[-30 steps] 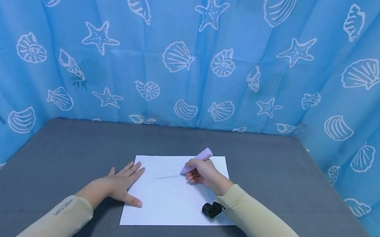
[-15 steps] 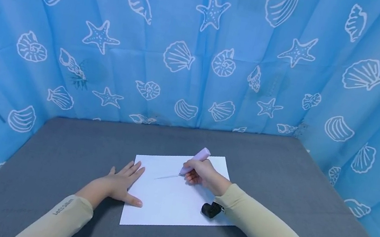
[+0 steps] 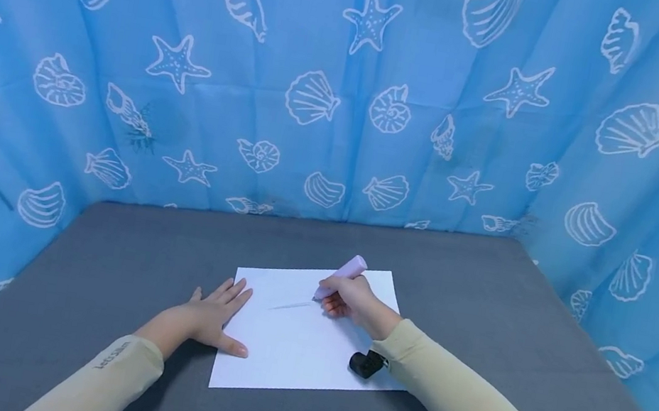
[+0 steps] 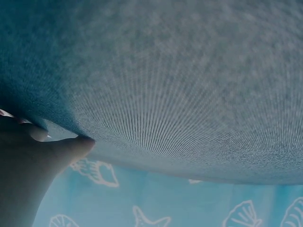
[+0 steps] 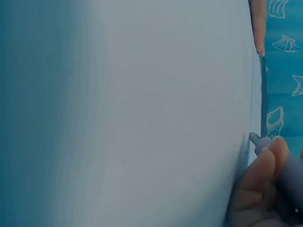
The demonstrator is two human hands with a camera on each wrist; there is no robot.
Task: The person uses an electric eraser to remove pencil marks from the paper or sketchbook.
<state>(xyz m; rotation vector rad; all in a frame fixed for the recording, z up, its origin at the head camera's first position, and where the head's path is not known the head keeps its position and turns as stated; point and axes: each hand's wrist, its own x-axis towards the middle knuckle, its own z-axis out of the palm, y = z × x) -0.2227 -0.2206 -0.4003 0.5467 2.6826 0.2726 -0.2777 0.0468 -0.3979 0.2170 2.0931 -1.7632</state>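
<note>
A white sheet of paper (image 3: 278,363) lies on the grey cloth-covered table. My left hand (image 3: 208,319) rests with spread fingers on its left edge, the thumb lying near the lower left corner. My right hand (image 3: 353,303) grips a thick lavender pen (image 3: 352,266) over the upper right part of the sheet, its tip pointing down and left. A thin grey line (image 3: 290,306) slants up across the paper to the pen's tip. In the right wrist view the pen's short grey tip (image 5: 254,137) meets the paper, with fingertips pinched close behind it.
A black device (image 3: 367,364) at my right wrist overlaps the sheet's lower right part. Grey table surface (image 3: 470,300) surrounds the paper. Blue curtains (image 3: 342,128) with white shell and starfish prints stand behind the table and along both sides.
The pen's tip has shifted slightly left along the line, then slightly back up and right. My left hand and the paper stay in place.
</note>
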